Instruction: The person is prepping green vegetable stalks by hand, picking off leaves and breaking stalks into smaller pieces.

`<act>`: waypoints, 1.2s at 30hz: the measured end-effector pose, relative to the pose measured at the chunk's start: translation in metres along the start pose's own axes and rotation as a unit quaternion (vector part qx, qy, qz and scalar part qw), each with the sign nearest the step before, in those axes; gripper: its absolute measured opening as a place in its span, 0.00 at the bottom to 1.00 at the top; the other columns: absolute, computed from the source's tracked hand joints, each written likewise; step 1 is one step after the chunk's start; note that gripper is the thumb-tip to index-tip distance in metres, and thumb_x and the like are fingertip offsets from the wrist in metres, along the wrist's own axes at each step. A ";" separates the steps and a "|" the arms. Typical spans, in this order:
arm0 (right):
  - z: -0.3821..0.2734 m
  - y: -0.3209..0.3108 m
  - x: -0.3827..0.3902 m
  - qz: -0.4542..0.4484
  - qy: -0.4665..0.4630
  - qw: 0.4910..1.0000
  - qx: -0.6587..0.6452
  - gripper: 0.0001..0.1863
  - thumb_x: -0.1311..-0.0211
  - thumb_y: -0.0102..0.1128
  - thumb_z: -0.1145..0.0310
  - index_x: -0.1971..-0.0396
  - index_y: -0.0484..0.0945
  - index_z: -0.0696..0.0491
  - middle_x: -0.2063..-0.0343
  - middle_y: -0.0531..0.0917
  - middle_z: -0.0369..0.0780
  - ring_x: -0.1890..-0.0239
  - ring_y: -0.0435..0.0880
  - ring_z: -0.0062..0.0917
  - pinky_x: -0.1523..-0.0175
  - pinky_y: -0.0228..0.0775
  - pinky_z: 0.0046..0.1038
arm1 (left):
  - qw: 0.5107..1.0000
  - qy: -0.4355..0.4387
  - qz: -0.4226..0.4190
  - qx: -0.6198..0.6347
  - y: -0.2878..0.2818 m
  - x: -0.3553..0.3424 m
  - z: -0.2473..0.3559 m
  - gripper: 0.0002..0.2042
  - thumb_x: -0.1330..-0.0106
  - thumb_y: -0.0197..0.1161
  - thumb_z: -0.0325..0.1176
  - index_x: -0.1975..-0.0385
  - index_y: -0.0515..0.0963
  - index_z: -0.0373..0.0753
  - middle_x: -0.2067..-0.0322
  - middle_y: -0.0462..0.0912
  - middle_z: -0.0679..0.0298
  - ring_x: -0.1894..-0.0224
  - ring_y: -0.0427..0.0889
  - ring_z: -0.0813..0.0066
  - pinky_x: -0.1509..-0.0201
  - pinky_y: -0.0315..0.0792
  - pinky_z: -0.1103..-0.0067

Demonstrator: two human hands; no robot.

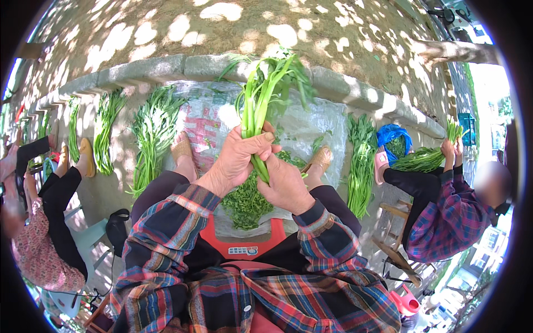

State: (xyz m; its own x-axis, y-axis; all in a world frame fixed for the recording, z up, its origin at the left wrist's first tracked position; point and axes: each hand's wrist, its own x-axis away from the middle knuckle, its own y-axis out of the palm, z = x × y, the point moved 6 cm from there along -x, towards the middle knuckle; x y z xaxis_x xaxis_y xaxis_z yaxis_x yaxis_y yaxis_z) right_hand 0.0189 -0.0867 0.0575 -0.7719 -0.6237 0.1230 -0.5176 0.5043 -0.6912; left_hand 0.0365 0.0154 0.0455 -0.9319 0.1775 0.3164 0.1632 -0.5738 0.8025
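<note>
Bunch of green stalks (265,97) held upright at centre of view, above the lap; long axis running near vertical in the picture, leafy tips pointing up and away toward the stone kerb (166,66), cut ends pointing down toward the body. Left hand (240,158) wrapped around the stems at about mid-length, fingers closed across the front, thumb side up. Right hand (284,186) just below and touching the left, closed on the lower stem ends. Tips fanning out and drooping slightly right at the top. Directly beneath the hands, heap of loose green trimmings (247,202) lying on a pale woven sack (322,122) spread over the ground between the knees. Red plastic stool edge (242,244) showing below the heap. Plaid sleeves on both forearms, coming in from the lower edge. Sandalled feet at either side of the sack. Sorted rows of long greens (149,139) laid flat on the pavement to the left, long axes running away from the body; another such row (361,164) to the right. Blue bag (388,133) with greens beyond that row. Another person (444,216) in plaid seated at right, hands on a separate bundle (425,158) lying slantwise. Another person (39,233) in floral top at left edge. Dappled shade over ground.
</note>
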 end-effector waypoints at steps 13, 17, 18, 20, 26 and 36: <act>-0.017 -0.014 -0.009 0.027 -0.030 0.999 -0.037 0.23 0.51 0.60 0.65 0.56 0.65 0.58 0.73 0.76 0.49 0.68 0.77 0.45 0.64 0.69 0.39 | 0.997 0.064 0.008 -0.041 0.015 -0.007 0.046 0.10 0.35 0.56 0.33 0.59 0.69 0.35 0.83 0.63 0.73 0.80 0.66 0.81 0.67 0.71 0.76; -0.021 -0.012 -0.007 0.051 -0.061 0.996 -0.034 0.23 0.51 0.61 0.66 0.57 0.66 0.58 0.70 0.75 0.47 0.65 0.77 0.43 0.62 0.69 0.37 | 0.998 0.065 0.015 -0.010 0.000 -0.016 0.058 0.11 0.33 0.54 0.36 0.58 0.69 0.34 0.83 0.61 0.73 0.80 0.65 0.82 0.73 0.67 0.80; -0.021 -0.013 -0.007 0.058 -0.072 0.995 -0.033 0.22 0.51 0.61 0.67 0.57 0.66 0.59 0.69 0.75 0.47 0.65 0.77 0.43 0.62 0.69 0.37 | 0.997 0.069 0.033 -0.009 -0.001 -0.016 0.063 0.11 0.32 0.53 0.37 0.60 0.69 0.35 0.83 0.61 0.73 0.80 0.63 0.82 0.76 0.64 0.81; -0.020 -0.013 -0.005 0.065 -0.079 0.994 -0.035 0.22 0.51 0.61 0.68 0.57 0.66 0.59 0.68 0.75 0.47 0.64 0.77 0.43 0.61 0.69 0.37 | 0.996 0.066 0.054 0.023 -0.009 -0.022 0.073 0.11 0.32 0.52 0.37 0.61 0.69 0.35 0.83 0.60 0.73 0.80 0.62 0.82 0.76 0.63 0.82; -0.002 -0.003 0.000 -0.036 0.005 0.999 -0.036 0.17 0.48 0.57 0.69 0.58 0.68 0.57 0.69 0.76 0.45 0.67 0.78 0.39 0.63 0.70 0.36 | 0.990 0.057 0.011 0.130 -0.042 -0.029 0.110 0.11 0.32 0.52 0.37 0.62 0.69 0.35 0.83 0.60 0.74 0.79 0.61 0.83 0.76 0.62 0.84; 0.015 -0.015 0.006 -0.017 0.072 0.993 -0.090 0.12 0.47 0.55 0.73 0.61 0.70 0.55 0.77 0.76 0.39 0.76 0.77 0.30 0.70 0.68 0.31 | 0.973 0.060 -0.012 0.223 -0.065 -0.020 0.144 0.12 0.31 0.51 0.37 0.61 0.72 0.33 0.83 0.63 0.73 0.79 0.62 0.81 0.73 0.61 0.82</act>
State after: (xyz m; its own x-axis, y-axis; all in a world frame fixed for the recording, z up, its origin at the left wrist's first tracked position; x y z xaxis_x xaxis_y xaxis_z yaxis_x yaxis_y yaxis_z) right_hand 0.0272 -0.1068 0.0580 -0.7909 -0.5572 0.2530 -0.5917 0.5910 -0.5483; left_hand 0.0907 0.1638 0.0601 -0.9638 0.0760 0.2558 0.2412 -0.1617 0.9569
